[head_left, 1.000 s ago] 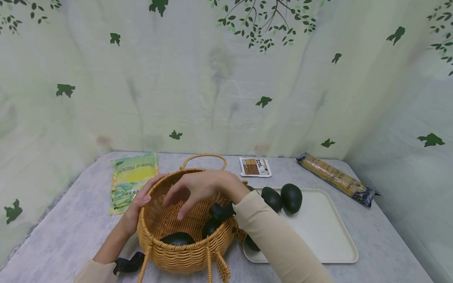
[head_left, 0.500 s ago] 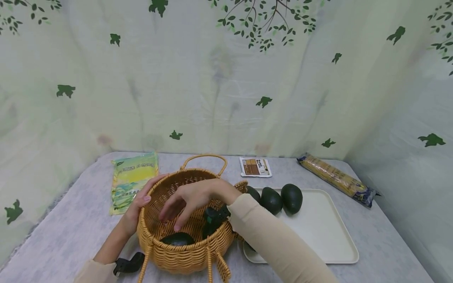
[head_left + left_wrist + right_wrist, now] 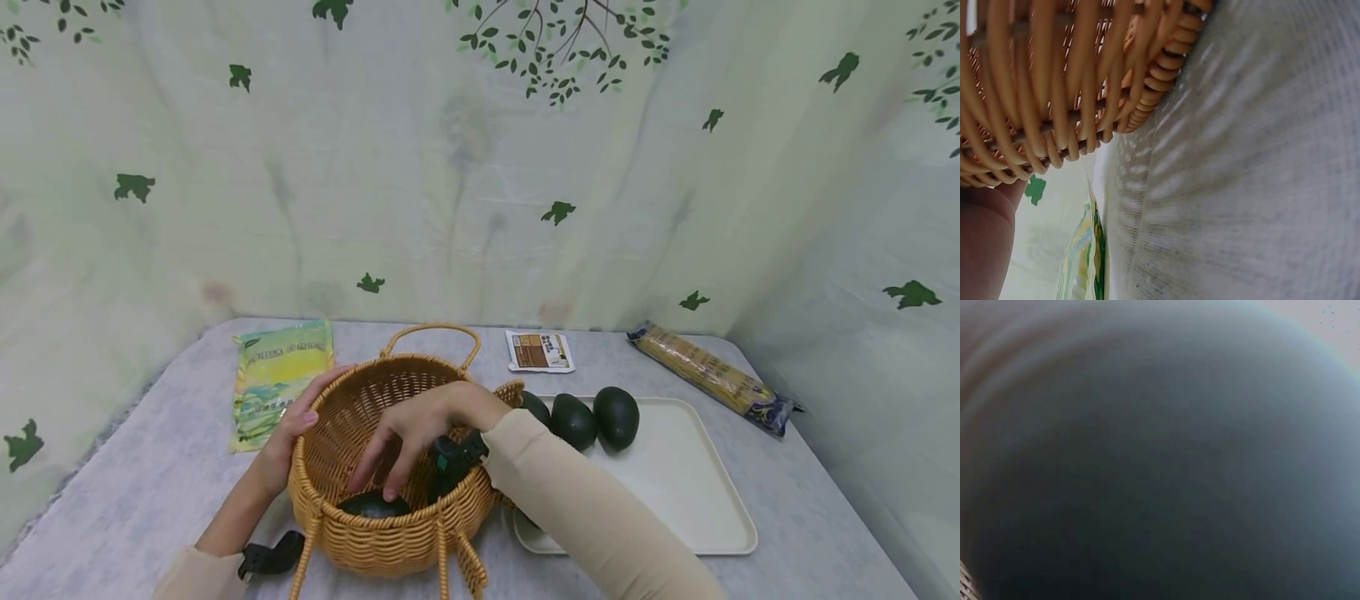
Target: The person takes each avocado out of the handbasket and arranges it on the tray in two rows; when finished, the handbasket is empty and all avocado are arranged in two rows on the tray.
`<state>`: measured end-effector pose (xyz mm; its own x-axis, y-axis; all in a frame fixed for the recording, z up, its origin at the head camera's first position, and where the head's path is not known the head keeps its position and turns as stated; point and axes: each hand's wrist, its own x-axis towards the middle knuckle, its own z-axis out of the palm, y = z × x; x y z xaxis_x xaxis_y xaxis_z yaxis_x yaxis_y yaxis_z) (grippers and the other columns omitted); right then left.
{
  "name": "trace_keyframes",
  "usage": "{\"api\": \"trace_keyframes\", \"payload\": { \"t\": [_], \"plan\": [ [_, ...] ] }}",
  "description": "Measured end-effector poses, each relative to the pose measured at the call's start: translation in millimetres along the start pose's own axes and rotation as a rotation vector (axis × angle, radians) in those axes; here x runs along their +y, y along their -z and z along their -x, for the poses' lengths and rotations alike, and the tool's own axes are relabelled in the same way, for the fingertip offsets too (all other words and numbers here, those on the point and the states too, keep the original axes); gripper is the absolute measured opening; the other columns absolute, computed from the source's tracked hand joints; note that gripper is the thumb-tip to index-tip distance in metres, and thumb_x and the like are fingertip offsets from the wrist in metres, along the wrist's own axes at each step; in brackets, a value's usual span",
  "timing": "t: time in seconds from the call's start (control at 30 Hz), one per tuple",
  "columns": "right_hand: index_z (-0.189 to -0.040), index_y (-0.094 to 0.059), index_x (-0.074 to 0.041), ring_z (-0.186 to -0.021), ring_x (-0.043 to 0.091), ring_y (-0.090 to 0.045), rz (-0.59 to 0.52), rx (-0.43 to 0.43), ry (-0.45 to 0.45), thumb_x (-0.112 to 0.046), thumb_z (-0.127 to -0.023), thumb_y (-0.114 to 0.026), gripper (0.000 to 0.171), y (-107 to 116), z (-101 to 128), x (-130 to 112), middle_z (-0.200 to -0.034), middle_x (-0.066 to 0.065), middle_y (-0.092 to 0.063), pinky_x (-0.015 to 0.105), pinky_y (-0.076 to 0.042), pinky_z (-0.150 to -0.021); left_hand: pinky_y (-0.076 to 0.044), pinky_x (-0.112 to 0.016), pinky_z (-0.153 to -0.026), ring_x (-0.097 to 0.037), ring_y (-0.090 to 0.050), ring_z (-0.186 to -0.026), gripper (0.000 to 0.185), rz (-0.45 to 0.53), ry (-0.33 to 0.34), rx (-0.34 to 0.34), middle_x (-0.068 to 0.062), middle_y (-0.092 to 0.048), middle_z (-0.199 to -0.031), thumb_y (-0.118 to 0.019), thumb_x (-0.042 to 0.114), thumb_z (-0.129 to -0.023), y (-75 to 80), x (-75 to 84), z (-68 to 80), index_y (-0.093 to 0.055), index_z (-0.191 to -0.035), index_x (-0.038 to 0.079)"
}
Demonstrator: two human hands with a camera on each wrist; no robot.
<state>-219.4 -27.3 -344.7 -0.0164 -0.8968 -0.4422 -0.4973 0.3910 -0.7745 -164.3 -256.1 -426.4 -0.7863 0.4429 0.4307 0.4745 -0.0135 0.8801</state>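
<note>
The right hand (image 3: 420, 429) reached down into the basket (image 3: 352, 533), its fingertips (image 3: 390, 493) touching the avocado (image 3: 373, 505) on the basket floor; the fingers were spread and only lightly bent, not yet closed round the fruit. The right wrist view showed only a dark blur. The left hand (image 3: 288, 433) held the basket's rim on the side away from the right hand, thumb curled over the edge. Beyond the right forearm stood a tray (image 3: 697, 508) with three more avocados (image 3: 573, 421) at its near end. Just past the left hand lay a green packet (image 3: 277, 379), flat on the table (image 3: 135, 508).
</note>
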Motion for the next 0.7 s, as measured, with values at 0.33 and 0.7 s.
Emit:
{"api": "trace_keyframes", "payload": {
  "t": [0.33,0.7],
  "plan": [
    [-0.144,-0.061,-0.006,-0.120,0.001,-0.063,-0.084,-0.036,-0.050,-0.007,-0.094,-0.073,0.051,-2.4,-3.5,3.0,-0.142,0.000,-0.065,0.016,-0.047,-0.101,-0.042,-0.029,-0.107,-0.020,-0.045,-0.140,0.062,0.005,0.014,0.015,-0.008,-0.041,-0.156,-0.022,0.020,-0.101,-0.1,-1.4,0.4,-0.026,-0.161,0.001],
    [-0.142,-0.064,-0.011,-0.128,-0.008,-0.053,-0.068,-0.081,0.017,-0.010,-0.100,-0.065,0.042,-4.1,-10.2,2.0,-0.145,-0.008,-0.062,0.016,-0.041,-0.107,-0.044,-0.030,-0.106,-0.021,-0.046,-0.140,0.062,-0.004,0.021,0.020,-0.009,-0.040,-0.157,-0.022,0.020,-0.102,0.0,-1.6,1.0,-0.026,-0.161,0.002]
  ]
}}
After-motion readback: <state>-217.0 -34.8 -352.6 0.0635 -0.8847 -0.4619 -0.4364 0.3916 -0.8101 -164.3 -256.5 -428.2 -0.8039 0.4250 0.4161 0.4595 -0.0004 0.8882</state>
